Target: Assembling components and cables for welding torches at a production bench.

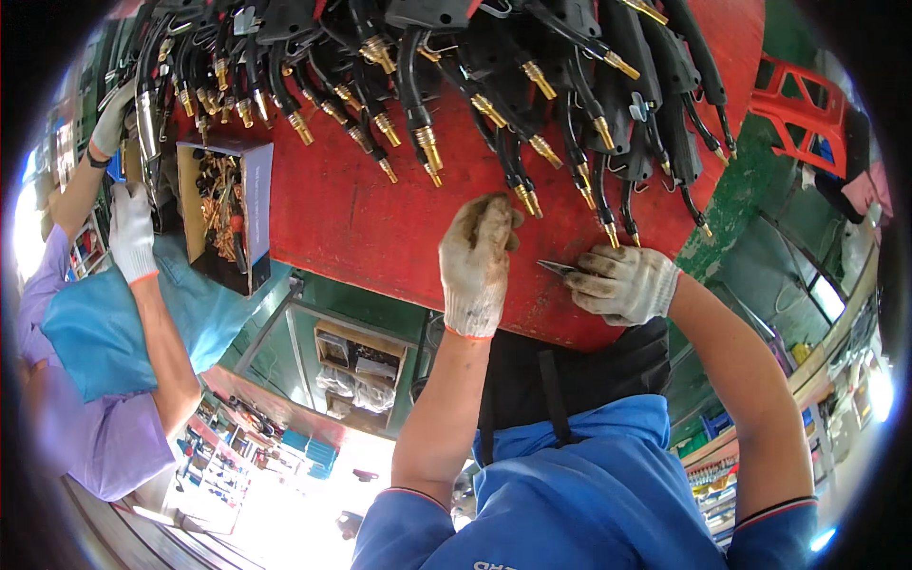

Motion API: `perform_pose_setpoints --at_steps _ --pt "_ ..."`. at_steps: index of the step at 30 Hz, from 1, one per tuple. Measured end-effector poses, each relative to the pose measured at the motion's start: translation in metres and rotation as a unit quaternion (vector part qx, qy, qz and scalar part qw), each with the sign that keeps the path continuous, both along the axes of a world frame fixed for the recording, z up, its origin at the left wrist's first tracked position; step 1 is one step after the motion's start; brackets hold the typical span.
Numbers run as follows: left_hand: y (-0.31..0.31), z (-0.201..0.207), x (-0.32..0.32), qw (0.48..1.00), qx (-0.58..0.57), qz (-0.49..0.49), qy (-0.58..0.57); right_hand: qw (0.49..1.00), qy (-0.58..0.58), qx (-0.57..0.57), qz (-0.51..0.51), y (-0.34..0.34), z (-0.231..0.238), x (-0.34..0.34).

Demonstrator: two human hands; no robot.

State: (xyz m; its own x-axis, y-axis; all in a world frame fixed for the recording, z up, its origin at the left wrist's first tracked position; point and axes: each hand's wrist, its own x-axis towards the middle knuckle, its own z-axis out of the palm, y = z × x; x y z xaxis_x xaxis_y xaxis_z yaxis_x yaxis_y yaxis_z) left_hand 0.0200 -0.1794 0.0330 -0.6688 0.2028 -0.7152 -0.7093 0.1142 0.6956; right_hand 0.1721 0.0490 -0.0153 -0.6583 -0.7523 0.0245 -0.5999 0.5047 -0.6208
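Note:
My left hand (475, 261), in a soiled white knit glove, is raised over the red table (370, 228) with its fingers curled together. Whether anything is between those fingers is hidden. It is nearest to the brass-ended black necks of several welding torches (532, 201). To its right, my gloved right hand (622, 283) is closed around a tool, close to the table's near edge. Only the slim, pointed metal tip (555, 267) of that tool shows, aimed left towards my other hand. Just above the right hand hang more brass torch ends (611, 233).
Many torches with black handles (427, 11) are piled along the far side. An open cardboard box (256, 204) of brass and black parts stands at the left. Beside it a co-worker's gloved hand (131, 228) handles torches. A red plastic stool (803, 114) is at the far right.

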Motion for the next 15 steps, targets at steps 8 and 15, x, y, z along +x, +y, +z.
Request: perform_pose_setpoints --at_steps 8,15 --pt "0.014 0.006 -0.01 0.999 0.02 -0.039 -0.019 1.0 0.008 -0.008 -0.005 0.002 -0.003 0.001" --pt "0.025 0.012 -0.009 0.998 -0.035 -0.053 -0.001 1.0 0.0 0.004 -0.006 0.001 0.004 -0.002"
